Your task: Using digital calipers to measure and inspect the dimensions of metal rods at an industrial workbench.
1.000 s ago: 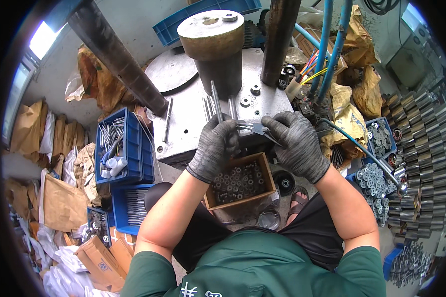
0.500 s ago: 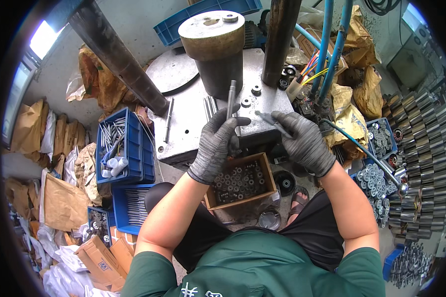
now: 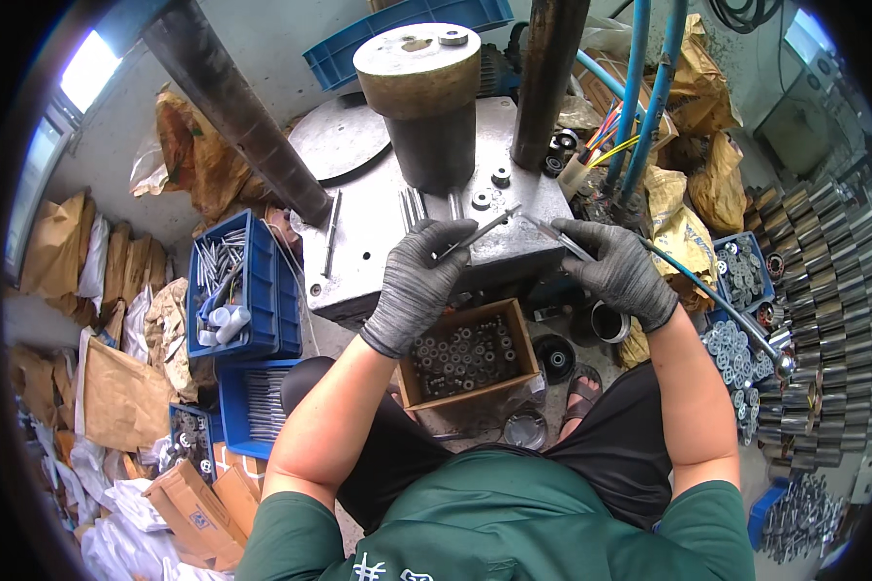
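Note:
My left hand [image 3: 419, 281], in a grey knit glove, is closed on a slim metal rod [image 3: 492, 223] that tilts up to the right over the table's front edge. My right hand [image 3: 618, 266], gloved the same way, pinches another slim metal rod [image 3: 564, 238] with a pointed end. The two rods' tips face each other, a small gap apart. Behind my left hand, several metal shafts [image 3: 412, 205] lie on the grey metal press table [image 3: 349, 276]. Two small dark rings [image 3: 481, 200] sit near a thick steel cylinder [image 3: 426, 145] on that table.
Below my hands stands a wooden box [image 3: 528, 373] of small metal rings. Blue bins [image 3: 237, 344] with rods and bottles are at left. Dark columns [image 3: 233, 107] rise from the press. At right are a blue hose [image 3: 717, 295] and stacked metal cylinders [image 3: 824, 320].
The rod in my left hand has swung from upright to a slant toward the right. My right hand has moved slightly right and lower with its rod.

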Action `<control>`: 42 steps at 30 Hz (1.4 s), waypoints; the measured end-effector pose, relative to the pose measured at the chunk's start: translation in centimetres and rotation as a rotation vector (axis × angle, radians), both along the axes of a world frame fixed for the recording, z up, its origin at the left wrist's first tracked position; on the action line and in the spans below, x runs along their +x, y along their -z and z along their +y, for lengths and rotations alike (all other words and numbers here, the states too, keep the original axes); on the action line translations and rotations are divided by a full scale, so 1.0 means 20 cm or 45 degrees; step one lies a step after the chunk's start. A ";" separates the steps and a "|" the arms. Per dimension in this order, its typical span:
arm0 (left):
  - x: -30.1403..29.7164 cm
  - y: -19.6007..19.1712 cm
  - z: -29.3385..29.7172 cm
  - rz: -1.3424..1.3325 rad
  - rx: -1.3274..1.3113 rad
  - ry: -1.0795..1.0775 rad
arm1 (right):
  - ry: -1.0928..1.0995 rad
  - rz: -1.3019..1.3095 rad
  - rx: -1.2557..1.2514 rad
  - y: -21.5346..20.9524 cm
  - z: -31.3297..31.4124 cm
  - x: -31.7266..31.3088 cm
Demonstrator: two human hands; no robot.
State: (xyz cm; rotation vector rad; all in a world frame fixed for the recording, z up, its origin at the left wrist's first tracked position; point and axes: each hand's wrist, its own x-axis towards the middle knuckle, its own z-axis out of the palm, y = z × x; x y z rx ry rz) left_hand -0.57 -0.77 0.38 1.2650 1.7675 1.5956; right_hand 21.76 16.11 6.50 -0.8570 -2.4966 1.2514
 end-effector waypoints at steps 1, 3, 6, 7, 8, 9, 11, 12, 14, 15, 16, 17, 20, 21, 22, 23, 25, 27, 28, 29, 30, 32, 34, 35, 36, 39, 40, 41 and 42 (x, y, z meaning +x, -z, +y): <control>-0.01 -0.01 -0.01 0.244 -0.036 -0.006 | 0.000 0.000 0.001 0.00 0.01 0.01; -0.02 0.00 -0.01 0.263 -0.050 0.011 | -0.129 -0.011 -0.132 0.03 0.04 0.04; -0.03 0.01 -0.03 0.149 -0.049 0.126 | -0.227 0.056 -0.243 0.10 0.08 0.07; -0.03 0.01 -0.03 0.017 -0.033 0.219 | -0.228 0.055 -0.245 0.10 0.08 0.07; -0.03 0.01 -0.04 0.017 -0.035 0.218 | -0.244 0.015 -0.269 0.09 0.07 0.07; -0.03 0.01 -0.05 -0.165 -0.115 0.284 | -0.258 -0.026 -0.293 0.08 0.07 0.06; -0.03 0.00 -0.06 -0.348 -0.196 0.349 | -0.329 -0.006 -0.264 0.04 0.04 0.04; -0.02 0.00 -0.06 -0.405 -0.209 0.402 | -0.400 0.015 -0.234 0.03 0.03 0.04; -0.01 0.01 -0.06 -0.462 -0.221 0.457 | -0.407 0.006 -0.210 0.09 0.05 0.05; -0.01 0.02 -0.05 -0.535 -0.208 0.497 | -0.415 -0.002 -0.186 0.11 0.06 0.06; 0.00 0.02 -0.05 -0.609 -0.196 0.536 | -0.416 -0.002 -0.188 0.10 0.06 0.06; 0.00 0.02 -0.05 -0.609 -0.198 0.535 | -0.446 -0.007 -0.176 0.09 0.05 0.05; 0.02 -0.02 -0.06 -0.665 -0.299 0.580 | -0.465 -0.053 -0.188 0.10 0.04 0.05; 0.02 -0.03 -0.05 -0.646 -0.350 0.576 | -0.457 -0.093 -0.211 0.10 0.04 0.05; 0.02 -0.03 -0.05 -0.627 -0.402 0.569 | -0.457 -0.093 -0.213 0.11 0.03 0.05; 0.02 -0.03 -0.05 -0.628 -0.405 0.569 | -0.483 -0.057 -0.196 0.11 0.03 0.04; 0.03 -0.02 -0.04 -0.724 -0.431 0.561 | -0.505 -0.021 -0.180 0.12 0.03 0.04; 0.03 -0.03 -0.04 -0.823 -0.418 0.585 | -0.488 -0.056 -0.185 0.12 0.02 0.04; 0.03 -0.03 -0.04 -0.922 -0.404 0.602 | -0.489 -0.054 -0.187 0.11 0.02 0.04; 0.03 -0.04 -0.04 -0.921 -0.406 0.601 | -0.484 -0.034 -0.180 0.10 0.01 0.04; 0.03 -0.05 -0.04 -1.015 -0.400 0.627 | -0.481 -0.013 -0.174 0.08 0.00 0.04; 0.03 -0.05 -0.05 -1.108 -0.395 0.655 | -0.449 -0.051 -0.199 0.07 -0.01 0.04; 0.02 -0.04 -0.04 -1.292 -0.333 0.719 | -0.415 -0.091 -0.222 0.10 -0.01 0.04; 0.02 -0.03 -0.04 -1.293 -0.334 0.722 | -0.469 0.074 -0.146 0.16 0.00 0.04; 0.02 -0.01 -0.03 -1.324 -0.302 0.733 | -0.522 0.238 -0.070 0.19 0.01 0.04; -0.01 0.01 -0.04 -1.373 -0.251 0.719 | -0.607 0.283 0.276 0.15 0.00 -0.01; -0.01 0.01 -0.03 -1.392 -0.228 0.712 | -0.607 0.282 0.276 0.18 0.00 -0.01; -0.02 0.01 -0.03 -1.392 -0.229 0.712 | -0.542 0.301 0.004 0.23 -0.01 -0.01; -0.02 0.01 -0.03 -1.453 -0.218 0.698 | -0.473 0.317 -0.266 0.26 -0.02 0.00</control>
